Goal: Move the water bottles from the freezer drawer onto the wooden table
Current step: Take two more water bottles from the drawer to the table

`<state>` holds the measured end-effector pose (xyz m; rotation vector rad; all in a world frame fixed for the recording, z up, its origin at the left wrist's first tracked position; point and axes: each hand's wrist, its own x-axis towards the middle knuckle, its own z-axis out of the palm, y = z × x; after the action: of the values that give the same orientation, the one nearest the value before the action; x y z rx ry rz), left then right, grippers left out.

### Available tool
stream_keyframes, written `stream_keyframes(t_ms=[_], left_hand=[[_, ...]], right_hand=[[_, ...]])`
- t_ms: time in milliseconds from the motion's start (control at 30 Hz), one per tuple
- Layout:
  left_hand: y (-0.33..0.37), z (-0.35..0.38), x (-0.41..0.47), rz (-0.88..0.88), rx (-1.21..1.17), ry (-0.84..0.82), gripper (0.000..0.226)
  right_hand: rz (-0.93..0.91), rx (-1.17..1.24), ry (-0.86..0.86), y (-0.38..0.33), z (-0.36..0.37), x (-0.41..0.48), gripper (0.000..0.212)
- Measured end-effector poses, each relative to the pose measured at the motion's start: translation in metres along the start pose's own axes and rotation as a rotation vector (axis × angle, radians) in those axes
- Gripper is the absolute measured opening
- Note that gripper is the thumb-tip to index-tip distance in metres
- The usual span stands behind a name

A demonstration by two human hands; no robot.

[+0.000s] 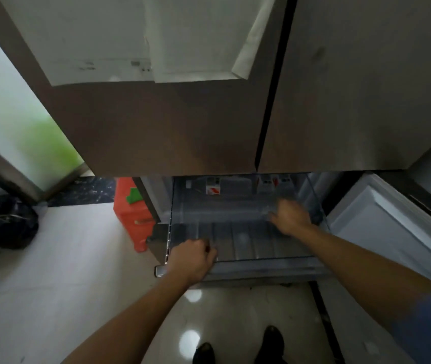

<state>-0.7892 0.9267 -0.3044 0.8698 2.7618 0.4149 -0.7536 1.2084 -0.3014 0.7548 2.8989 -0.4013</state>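
Fridge: tall brown-grey two-door metal fridge (156, 127), upper doors closed, looming over the work.
Drawer: translucent grey plastic freezer drawer (261, 266), pulled out near floor level, ribbed bottom showing in front.
Left hand: left hand (192, 261) at the front left corner, fingers (209, 250) curled over the rim; best kept firm there to steady the drawer.
Right hand: right hand (290, 218) reaching deep at the right rear, blurred; fingers spread or closed, cannot tell.
Water bottles: none clearly made out; probably at the rear by the right hand. Wrap round the body, not the cap; likely cold and slick.
Wooden table: out of view.
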Motion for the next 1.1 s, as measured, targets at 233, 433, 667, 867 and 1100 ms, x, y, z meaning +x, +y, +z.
stream_keyframes(t_ms=[233, 433, 667, 867, 1100], left_hand=[[0.002, 0.007, -0.001, -0.146, 0.006, 0.131, 0.041], [0.006, 0.012, -0.003, -0.211, 0.034, 0.150, 0.040], [0.002, 0.011, -0.001, -0.207, 0.043, 0.102, 0.037], [0.003, 0.003, 0.001, -0.191, -0.023, -0.013, 0.038], [0.030, -0.035, 0.001, -0.409, -0.917, 0.068, 0.046]], right_hand=[[0.021, -0.132, -0.121, 0.004, 0.041, 0.073, 0.087], [0.046, -0.182, -0.083, 0.002, 0.068, 0.073, 0.097], [0.095, 0.275, -0.265, 0.019, 0.043, 0.055, 0.066], [0.236, 0.873, -0.260, 0.025, 0.002, -0.003, 0.016], [-0.021, 1.048, -0.440, 0.022, -0.054, -0.087, 0.036]])
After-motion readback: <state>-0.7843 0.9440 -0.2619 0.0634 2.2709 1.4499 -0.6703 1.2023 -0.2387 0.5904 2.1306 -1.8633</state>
